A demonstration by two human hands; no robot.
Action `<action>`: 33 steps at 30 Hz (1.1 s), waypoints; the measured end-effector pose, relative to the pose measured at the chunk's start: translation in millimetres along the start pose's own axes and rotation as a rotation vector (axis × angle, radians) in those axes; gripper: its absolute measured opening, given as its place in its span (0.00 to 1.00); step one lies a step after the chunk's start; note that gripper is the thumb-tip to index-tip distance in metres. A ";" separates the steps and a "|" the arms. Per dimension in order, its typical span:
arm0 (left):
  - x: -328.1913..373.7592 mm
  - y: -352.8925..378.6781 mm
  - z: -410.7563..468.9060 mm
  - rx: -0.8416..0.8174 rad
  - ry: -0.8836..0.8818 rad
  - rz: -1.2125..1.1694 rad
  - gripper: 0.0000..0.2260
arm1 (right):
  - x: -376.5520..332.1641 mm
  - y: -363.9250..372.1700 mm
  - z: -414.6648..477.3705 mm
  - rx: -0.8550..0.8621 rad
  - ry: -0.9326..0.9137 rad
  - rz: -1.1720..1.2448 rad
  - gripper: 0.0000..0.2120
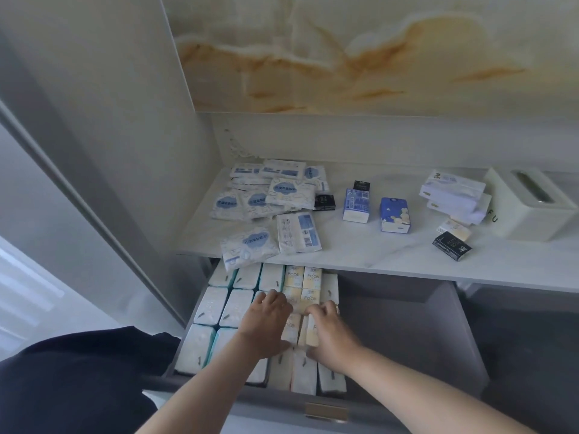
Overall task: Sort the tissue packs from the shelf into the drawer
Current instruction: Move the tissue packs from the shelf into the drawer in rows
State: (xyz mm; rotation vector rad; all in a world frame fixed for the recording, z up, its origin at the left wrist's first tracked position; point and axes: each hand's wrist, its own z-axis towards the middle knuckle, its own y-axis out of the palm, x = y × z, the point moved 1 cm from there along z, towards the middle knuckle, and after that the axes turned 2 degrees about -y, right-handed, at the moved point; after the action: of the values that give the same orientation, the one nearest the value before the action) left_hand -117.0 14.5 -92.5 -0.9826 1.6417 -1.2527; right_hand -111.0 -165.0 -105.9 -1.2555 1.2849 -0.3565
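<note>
Forearms reach in from the near edge over the open drawer point(438, 324); hands close together, not touching. Left hand point(266, 321) lies flat, fingers straight, pressing on the standing packs. Right hand point(329, 330) curls round a yellow pack point(313, 335), apparently seating it in its row. Rows run away from the camera, packs on end. Remaining tissue packs point(260, 198) lie flat on the shelf point(376, 249), above and beyond the hands, mostly leftward (left hand nearer, probably the one to fetch).
</note>
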 end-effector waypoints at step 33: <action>-7.4 -14.5 -11.6 0.007 0.001 -0.355 0.23 | -36.4 -10.1 -19.1 -0.312 -0.053 -0.164 0.43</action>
State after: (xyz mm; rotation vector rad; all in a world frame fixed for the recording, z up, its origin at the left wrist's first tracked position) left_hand -123.9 22.3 -75.5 -1.3088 1.5041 -1.4880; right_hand -135.0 -149.1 -74.9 -1.6303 1.2271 -0.2423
